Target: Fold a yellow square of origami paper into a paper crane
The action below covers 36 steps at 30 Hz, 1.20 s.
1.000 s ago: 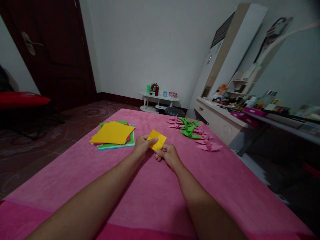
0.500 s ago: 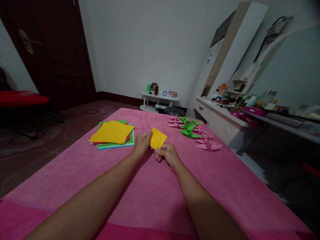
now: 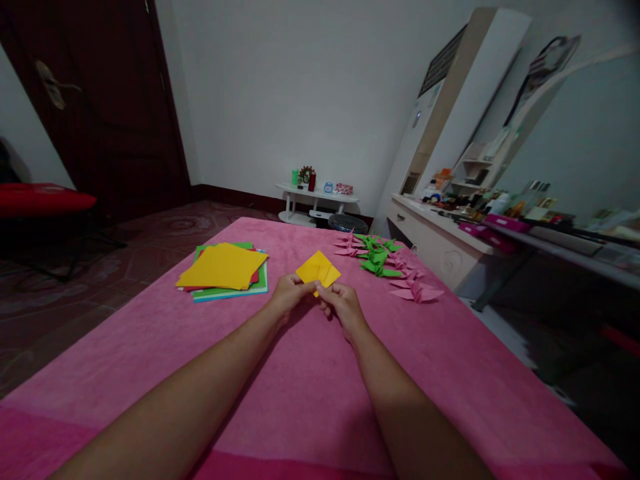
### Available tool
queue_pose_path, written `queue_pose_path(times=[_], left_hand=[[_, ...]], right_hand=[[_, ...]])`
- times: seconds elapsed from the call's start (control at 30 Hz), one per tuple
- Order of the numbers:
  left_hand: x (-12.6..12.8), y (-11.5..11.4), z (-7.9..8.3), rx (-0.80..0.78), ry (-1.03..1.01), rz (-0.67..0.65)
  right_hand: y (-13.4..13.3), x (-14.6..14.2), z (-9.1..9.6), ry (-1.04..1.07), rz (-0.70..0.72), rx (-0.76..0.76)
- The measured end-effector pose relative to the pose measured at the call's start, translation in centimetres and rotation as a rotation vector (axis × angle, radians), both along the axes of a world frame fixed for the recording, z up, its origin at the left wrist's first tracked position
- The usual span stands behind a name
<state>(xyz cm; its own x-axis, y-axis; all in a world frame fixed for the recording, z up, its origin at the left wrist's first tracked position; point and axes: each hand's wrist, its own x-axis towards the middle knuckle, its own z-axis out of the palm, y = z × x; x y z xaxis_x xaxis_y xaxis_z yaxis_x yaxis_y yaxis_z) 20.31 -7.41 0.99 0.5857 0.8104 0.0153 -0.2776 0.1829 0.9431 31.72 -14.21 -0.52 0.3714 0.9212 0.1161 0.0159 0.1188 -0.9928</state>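
Over the middle of the pink cloth [image 3: 300, 380], both hands met at one small folded yellow paper [image 3: 319, 269]. The left hand [image 3: 289, 293] had its fingers curled in and pinched the paper's near corner from the left. The right hand [image 3: 340, 303] did the same from the right, fingers closed on that same low corner, so the two sets of fingertips sat almost touching. The paper stood up from the pinch as a diamond, lifted just clear of the cloth, with a crease running across its face.

To the left of the hands, near but apart, a stack of coloured sheets [image 3: 223, 268] lay flat, with yellow on top and green, red and blue edges peeping out beneath.

To the right and further back, folded green cranes [image 3: 377, 257] were clustered on the cloth. Pink cranes [image 3: 415, 290] lay strung out around them, reaching towards the table's right edge.

Beyond the table stood a low white shelf [image 3: 317, 198] against the wall with small items on it, a dark door [image 3: 100, 107] at left and a red seat [image 3: 40, 199] beside it. At right were a tall white air conditioner [image 3: 465, 87] and a cluttered dresser [image 3: 440, 243].
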Motion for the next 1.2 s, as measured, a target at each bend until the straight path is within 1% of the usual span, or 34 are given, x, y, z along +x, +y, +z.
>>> queue_pose_path(times=[0.07, 0.13, 0.2, 0.27, 0.33, 0.53, 0.63, 0.73, 0.87, 1.0, 1.2], left_hand=[[-0.1, 0.1, -0.1, 0.051, 0.05, -0.005], [-0.1, 0.2, -0.2, 0.094, 0.092, -0.069], [-0.1, 0.2, -0.3, 0.122, 0.112, -0.14], [-0.1, 0.2, -0.5, 0.144, 0.117, -0.188], [-0.1, 0.2, -0.6, 0.143, 0.123, -0.205], [-0.1, 0.1, -0.7, 0.137, 0.187, -0.244], [-0.1, 0.0, -0.7, 0.153, 0.225, -0.237], [0.0, 0.2, -0.7, 0.126, 0.193, -0.221], [0.2, 0.3, -0.9, 0.054, 0.158, -0.119], [0.4, 0.3, -1.1, 0.035, 0.159, -0.049], [0.3, -0.2, -0.5, 0.124, 0.178, -0.051]], right_hand=[[0.1, 0.2, 0.0, -0.009, -0.068, 0.058], [0.1, 0.5, 0.0, -0.015, -0.11, 0.11], [0.1, 0.8, -0.2, -0.043, -0.15, 0.13], [0.1, 1.0, -0.4, -0.078, -0.178, 0.12], [0.0, 1.2, -0.5, -0.106, -0.178, 0.11], [-0.1, 1.6, -0.8, -0.088, -0.202, 0.053], [-0.1, 1.7, -0.8, -0.079, -0.211, 0.065], [-0.1, 1.6, -0.6, -0.043, -0.168, 0.092], [0.0, 1.5, -0.8, -0.08, -0.14, 0.062], [0.0, 1.5, -1.1, -0.149, -0.18, 0.025], [-0.2, 1.1, -0.8, -0.233, -0.198, 0.053]])
